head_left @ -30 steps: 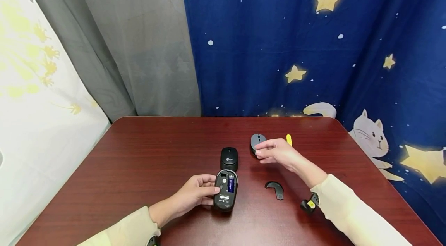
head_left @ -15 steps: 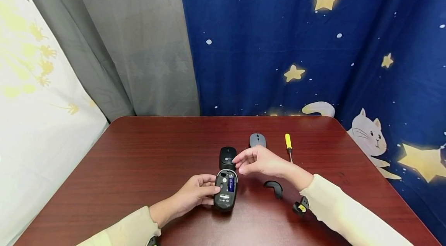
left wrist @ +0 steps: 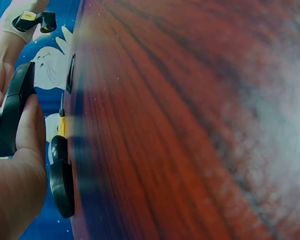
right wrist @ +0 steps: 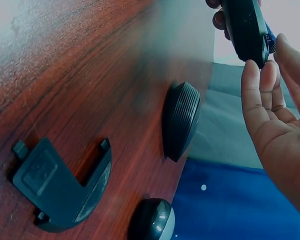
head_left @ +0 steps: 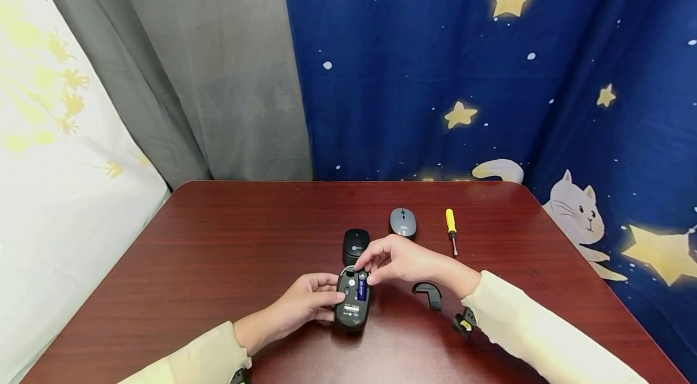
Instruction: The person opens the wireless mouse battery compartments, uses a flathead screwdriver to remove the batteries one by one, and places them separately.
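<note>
My left hand [head_left: 310, 299] grips a computer mouse [head_left: 350, 311] turned underside up, thumb on its left edge. A blue battery [head_left: 362, 288] lies in its uncovered compartment; in the right wrist view the battery's end stands out past the mouse body. At that end, my right hand [head_left: 397, 260] has its thumb and index fingertip on either side of the battery's top. Its other fingertips lie by the mouse's end. Just behind sits a black mouse [head_left: 356, 244], upright on the table. To the right lies a curved black battery cover [right wrist: 60, 185].
A grey mouse [head_left: 403, 222] stands farther back, beyond the right hand. Right of it lies a screwdriver [head_left: 451, 227] with a yellow handle. The reddish-brown table [head_left: 245, 233] ends at a back edge before grey and blue curtains.
My right hand has left the grey mouse and come left and nearer, to the battery's top end. The left hand keeps its grip on the upturned mouse.
</note>
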